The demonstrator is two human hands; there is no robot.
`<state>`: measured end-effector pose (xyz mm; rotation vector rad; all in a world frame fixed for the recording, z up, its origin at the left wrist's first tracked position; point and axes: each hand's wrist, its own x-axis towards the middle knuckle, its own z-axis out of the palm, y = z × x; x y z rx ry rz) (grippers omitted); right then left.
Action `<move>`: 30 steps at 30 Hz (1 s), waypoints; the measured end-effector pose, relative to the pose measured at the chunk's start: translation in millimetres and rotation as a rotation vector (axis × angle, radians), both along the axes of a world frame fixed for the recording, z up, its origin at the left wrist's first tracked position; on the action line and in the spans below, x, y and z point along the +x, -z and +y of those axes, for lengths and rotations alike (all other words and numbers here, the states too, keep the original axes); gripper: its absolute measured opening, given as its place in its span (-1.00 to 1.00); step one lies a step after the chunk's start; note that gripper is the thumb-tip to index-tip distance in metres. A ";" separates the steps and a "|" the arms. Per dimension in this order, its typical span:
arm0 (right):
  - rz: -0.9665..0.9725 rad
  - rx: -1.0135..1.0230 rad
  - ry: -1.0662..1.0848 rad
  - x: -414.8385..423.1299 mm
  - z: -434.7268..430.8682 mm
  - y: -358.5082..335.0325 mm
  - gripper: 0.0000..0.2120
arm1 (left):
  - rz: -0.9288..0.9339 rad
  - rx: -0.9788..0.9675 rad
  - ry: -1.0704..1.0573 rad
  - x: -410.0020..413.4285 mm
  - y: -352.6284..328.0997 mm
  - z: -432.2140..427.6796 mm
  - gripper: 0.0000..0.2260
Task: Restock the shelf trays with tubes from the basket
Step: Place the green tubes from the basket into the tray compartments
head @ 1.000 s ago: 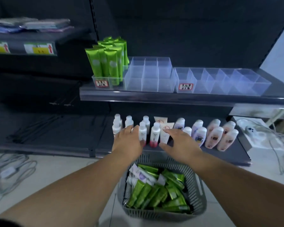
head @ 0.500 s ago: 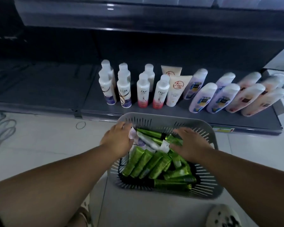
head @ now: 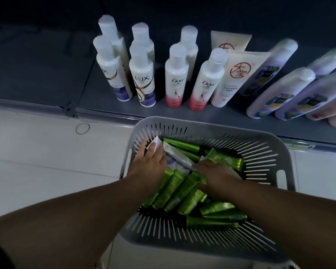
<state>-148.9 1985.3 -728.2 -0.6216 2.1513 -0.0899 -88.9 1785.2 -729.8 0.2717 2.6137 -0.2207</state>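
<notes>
Head view, only one.

Basket (head: 202,131): grey plastic, rounded rectangle, slotted walls, lower centre of frame, sitting on pale floor tiles (head: 37,162) right against the shelf (head: 47,74) edge.

Inside: a pile of glossy green tubes (head: 175,189) with dark caps, lying flat at mixed angles. A few white tubes (head: 177,158) with lilac print lie on top, toward the basket's upper left corner.

Left hand (head: 150,164): palm down on the white tubes in that corner, fingers fairly straight. A flat crimped tube end shows between finger and thumb. Can't tell if it's an actual pinch.

Right hand (head: 217,174): palm down on the green pile mid-basket, fingertips at the long white tube. Fingers mostly hidden, so grip unclear.

Shelf: dark matte metal, top half of frame. Standing on it:
- white cylindrical Lux bottles (head: 143,80)
- Dove bottles (head: 176,80) with pink bases
- squeeze tubes with a red circle mark (head: 233,78)
- rounded lilac bottles (head: 279,94), motion-blurred at the right edge

A thin dark ring (head: 82,129) lies on the tiles left of the basket.
</notes>
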 end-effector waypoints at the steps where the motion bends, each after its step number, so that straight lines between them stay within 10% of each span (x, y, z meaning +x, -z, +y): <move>1: -0.031 0.001 -0.017 1.7 -3.9 2.1 -0.37 | -0.061 0.042 -0.025 0.5 6.6 0.1 -0.47; 7: -0.189 -0.018 0.042 18.0 -20.5 24.2 -0.26 | -0.351 0.315 -0.129 -1.1 31.4 -0.6 -0.46; 11: -0.165 -0.068 0.222 11.6 -28.0 26.5 -0.63 | -0.338 0.518 -0.270 -3.5 34.2 3.4 -0.62; 18: -0.188 -0.039 0.387 10.3 -22.7 30.1 -0.63 | -0.477 0.380 -0.236 8.4 37.9 14.5 -0.71; 30: -0.197 -0.104 0.484 18.9 -30.6 12.8 -0.71 | -0.165 0.652 -0.401 -3.4 9.9 12.8 -0.66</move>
